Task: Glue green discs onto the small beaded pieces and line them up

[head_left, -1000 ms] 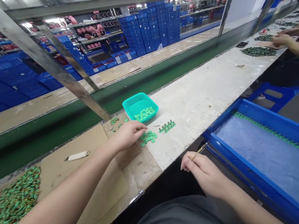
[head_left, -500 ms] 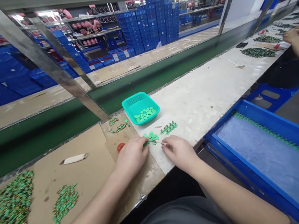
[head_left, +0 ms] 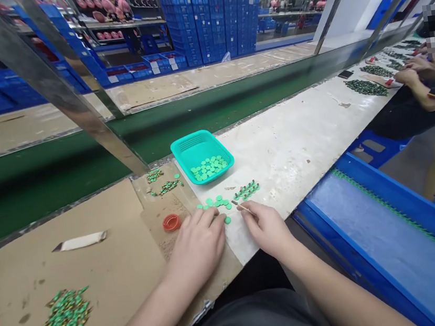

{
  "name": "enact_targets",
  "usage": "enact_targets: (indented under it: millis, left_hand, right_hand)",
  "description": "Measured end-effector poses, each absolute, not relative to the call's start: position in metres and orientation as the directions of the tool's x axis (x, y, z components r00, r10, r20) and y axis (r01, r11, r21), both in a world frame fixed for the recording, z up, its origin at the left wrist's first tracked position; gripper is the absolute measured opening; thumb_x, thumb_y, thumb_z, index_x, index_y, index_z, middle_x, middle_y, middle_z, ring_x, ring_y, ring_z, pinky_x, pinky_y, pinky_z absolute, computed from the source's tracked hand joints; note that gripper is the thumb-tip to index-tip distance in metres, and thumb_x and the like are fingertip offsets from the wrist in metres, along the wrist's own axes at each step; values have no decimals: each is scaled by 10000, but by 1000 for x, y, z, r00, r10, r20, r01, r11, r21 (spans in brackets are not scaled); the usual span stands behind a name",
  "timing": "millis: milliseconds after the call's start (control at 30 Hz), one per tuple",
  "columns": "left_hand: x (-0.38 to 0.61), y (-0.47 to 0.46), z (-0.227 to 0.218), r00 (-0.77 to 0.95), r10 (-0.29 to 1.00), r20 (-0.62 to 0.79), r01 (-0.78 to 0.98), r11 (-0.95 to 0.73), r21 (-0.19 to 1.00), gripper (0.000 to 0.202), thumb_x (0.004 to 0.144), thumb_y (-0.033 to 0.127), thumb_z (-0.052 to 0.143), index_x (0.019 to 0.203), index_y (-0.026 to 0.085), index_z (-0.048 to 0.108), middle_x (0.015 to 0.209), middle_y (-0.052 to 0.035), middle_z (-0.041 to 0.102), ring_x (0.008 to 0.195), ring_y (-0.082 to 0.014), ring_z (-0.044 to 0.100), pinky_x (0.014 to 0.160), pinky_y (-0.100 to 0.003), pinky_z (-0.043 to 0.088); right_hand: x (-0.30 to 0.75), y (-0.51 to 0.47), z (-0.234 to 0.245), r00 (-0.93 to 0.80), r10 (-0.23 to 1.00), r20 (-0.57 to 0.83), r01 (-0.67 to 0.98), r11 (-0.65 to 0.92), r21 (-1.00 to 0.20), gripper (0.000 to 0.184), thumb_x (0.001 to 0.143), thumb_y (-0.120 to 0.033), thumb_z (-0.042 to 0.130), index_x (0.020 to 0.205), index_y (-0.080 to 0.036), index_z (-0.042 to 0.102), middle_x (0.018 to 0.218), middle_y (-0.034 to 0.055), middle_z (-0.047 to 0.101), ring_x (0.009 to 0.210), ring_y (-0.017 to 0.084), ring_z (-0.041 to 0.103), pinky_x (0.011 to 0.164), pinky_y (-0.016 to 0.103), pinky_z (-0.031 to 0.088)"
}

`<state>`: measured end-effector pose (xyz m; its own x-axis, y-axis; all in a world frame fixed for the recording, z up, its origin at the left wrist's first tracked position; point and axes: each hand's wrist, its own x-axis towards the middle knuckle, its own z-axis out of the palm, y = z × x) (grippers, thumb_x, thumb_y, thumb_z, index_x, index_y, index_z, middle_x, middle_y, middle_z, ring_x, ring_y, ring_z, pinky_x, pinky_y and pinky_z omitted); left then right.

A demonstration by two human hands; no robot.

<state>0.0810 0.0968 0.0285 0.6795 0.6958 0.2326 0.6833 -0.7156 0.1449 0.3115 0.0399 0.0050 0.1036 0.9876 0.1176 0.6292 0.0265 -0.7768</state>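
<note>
My left hand (head_left: 201,239) rests low over the tabletop with its fingers stretched out and slightly apart. One flat green disc (head_left: 227,220) lies by its fingertips, and several loose green discs (head_left: 219,201) are scattered just beyond. Pinched in my right hand (head_left: 267,225) is a thin wooden stick (head_left: 246,209) with a dark tip, pointing left toward the loose discs. Behind that hand, green discs with small dark pieces standing on them (head_left: 247,190) sit in rows. A red round cap (head_left: 171,222) is left of my left hand.
A teal basket (head_left: 206,179) holds green discs. Small green-and-gold parts (head_left: 64,322) lie on cardboard (head_left: 120,243) at left, near a white wrapped tool with a dark point (head_left: 80,241). A blue tray (head_left: 385,237) stands at right. Farther along, another person's hands (head_left: 409,76) work.
My left fingers have gone from a pinch to stretched out over the tabletop. The stick in my right hand now points up and left, apart from the left hand. The view has shifted right.
</note>
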Motion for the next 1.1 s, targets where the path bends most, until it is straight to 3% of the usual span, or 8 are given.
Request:
enact_targets:
  millis: [100,200,400,533,667,833,1000,1100]
  left_hand:
    - [71,81,26,690,669,274,653,-740,162,259,1190,277,608,1243,268,862,1228,-90,864,1097,-296,765,882,-437,546]
    - [64,69,18,667,677,310,651,-732,199,278,1222,327,580,1215,272,852,1149,-69,871,1004,-275,766,859,-419,548]
    - [66,69,3,554,762,336,713,-642,282,362,1243,380,514,1139,248,835,1071,-86,862,993,-293,802,895,-434,612]
    - [57,64,7,473,829,297,749,-556,360,357,1230,401,512,1129,262,825,1042,-67,863,953,-267,827,854,-381,650]
    - [42,49,10,429,876,219,784,-482,392,357,1189,421,545,1044,281,839,967,-44,870,838,-257,830,733,-361,649]
    - [33,36,4,376,904,205,828,-427,362,393,1158,420,534,1219,281,896,1109,-86,911,1032,-318,870,941,-444,697]
    - [31,25,5,353,904,241,838,-420,347,369,1180,505,573,1240,284,863,1132,-60,892,1054,-276,855,940,-396,678]
    - [31,20,8,360,894,265,836,-436,334,350,1179,509,593,1164,290,865,1072,-62,858,1039,-281,831,905,-397,656]
  right_hand:
    - [311,34,6,47,990,131,632,72,-772,241,1175,-270,627,1181,-263,868,1079,62,936,951,256,890,879,347,674]
    - [307,34,6,4,989,145,640,109,-761,206,1149,-242,682,1144,-264,887,1111,69,930,1037,265,887,955,362,678]
    - [297,41,1,15,988,151,671,102,-735,220,1116,-245,761,1274,-254,913,1206,123,924,1141,316,893,1022,424,701]
    - [294,37,3,21,986,164,663,109,-741,206,1138,-240,734,1252,-253,905,1239,113,932,1171,299,883,1046,411,689]
    - [290,30,4,-28,985,172,642,150,-752,154,1115,-221,752,1121,-256,902,1083,87,923,1052,279,873,975,382,672]
    - [285,21,4,-73,979,189,611,193,-767,161,1119,-220,732,1068,-245,882,1035,78,904,1006,268,856,936,364,648]
    - [290,13,5,-25,980,198,612,172,-772,292,1125,-234,689,1371,-201,843,968,53,867,900,244,826,918,357,651]
    - [291,19,3,33,979,201,658,131,-742,298,1125,-262,684,1374,-198,834,1002,77,857,975,273,829,971,387,650]
